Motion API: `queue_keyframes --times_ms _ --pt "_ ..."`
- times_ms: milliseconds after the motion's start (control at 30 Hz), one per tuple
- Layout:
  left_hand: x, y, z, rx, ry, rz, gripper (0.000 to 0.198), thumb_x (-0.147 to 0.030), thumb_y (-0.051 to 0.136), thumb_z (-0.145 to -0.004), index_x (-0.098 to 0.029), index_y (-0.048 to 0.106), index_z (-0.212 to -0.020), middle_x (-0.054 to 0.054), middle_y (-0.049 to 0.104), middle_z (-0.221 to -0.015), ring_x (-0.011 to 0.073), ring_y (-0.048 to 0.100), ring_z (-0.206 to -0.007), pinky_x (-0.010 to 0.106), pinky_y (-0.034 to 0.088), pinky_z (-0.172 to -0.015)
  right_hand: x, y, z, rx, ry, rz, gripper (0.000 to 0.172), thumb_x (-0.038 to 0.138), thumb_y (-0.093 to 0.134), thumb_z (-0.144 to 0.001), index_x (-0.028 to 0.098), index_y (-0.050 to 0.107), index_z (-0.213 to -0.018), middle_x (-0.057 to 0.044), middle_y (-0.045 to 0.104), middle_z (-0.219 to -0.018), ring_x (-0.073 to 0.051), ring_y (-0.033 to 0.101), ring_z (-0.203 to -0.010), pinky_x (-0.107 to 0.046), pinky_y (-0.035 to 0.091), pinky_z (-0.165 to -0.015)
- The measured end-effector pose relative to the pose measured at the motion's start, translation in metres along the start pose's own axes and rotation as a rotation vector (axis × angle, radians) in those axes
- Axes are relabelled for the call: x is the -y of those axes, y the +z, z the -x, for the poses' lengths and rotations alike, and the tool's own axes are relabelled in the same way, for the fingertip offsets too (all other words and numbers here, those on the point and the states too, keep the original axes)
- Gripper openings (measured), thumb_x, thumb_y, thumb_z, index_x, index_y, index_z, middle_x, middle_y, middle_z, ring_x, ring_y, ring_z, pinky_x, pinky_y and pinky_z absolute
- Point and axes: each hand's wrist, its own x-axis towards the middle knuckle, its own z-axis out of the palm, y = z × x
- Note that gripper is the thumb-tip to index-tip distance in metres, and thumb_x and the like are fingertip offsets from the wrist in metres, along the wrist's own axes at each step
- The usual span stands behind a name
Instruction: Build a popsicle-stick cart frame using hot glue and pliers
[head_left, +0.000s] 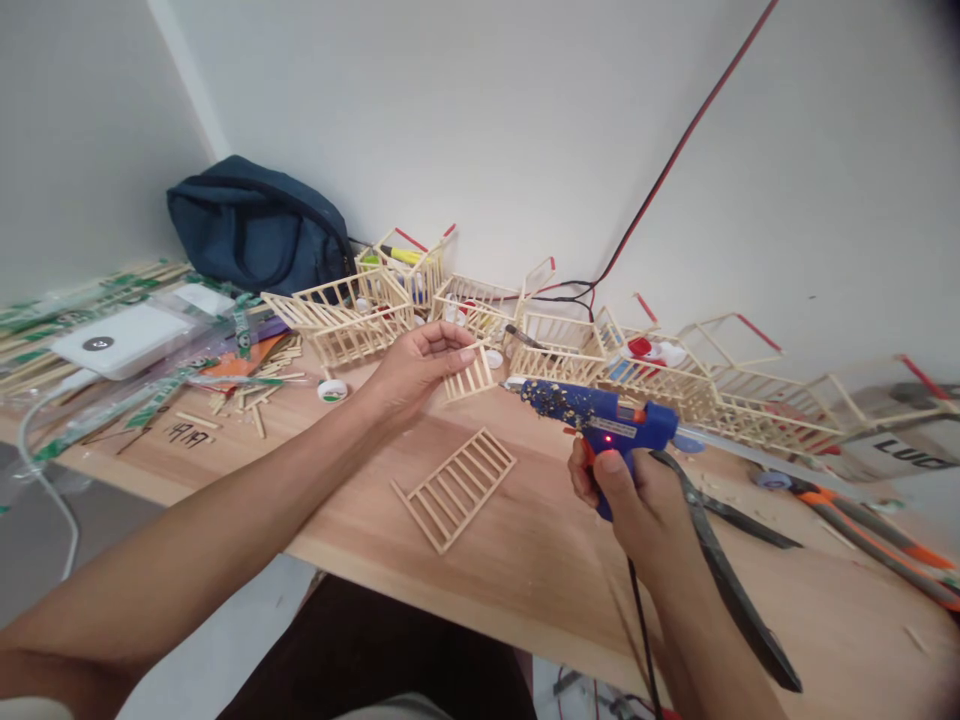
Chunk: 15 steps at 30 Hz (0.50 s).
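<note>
My left hand pinches a small slatted panel of wooden sticks by its upper edge, held above the table. In my right hand is a blue hot glue gun, its body speckled with crumbs and a small red light glowing. The gun's nozzle points left, close beside the panel's right edge; whether they touch I cannot tell. Below, a larger ladder-like wooden stick panel lies flat on the wooden table. A clear glue stick sticks out behind the gun.
Several stick-built baskets with red-tipped handles line the wall. A blue bag stands at the back left, near a white device and bundled sticks. Loose cut sticks lie left. Black-handled pliers and orange-handled pliers lie right.
</note>
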Motion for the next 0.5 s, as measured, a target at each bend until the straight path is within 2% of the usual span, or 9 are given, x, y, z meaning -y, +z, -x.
queue_keyframes --times_ms 500 --pt "0.0001 -0.0004 -0.0014 -0.006 0.004 0.003 0.024 -0.023 0.083 -0.063 -0.016 0.068 -0.081 -0.001 0.063 -0.078 0.0074 0.056 -0.070 0.020 0.043 -0.069 -0.0033 -0.0029 -0.0031 0.037 -0.045 0.067 0.051 0.062 0.040 -0.089 0.019 0.050 -0.063 0.000 0.048 -0.053 -0.012 0.043 -0.050 -0.027 0.032 -0.050"
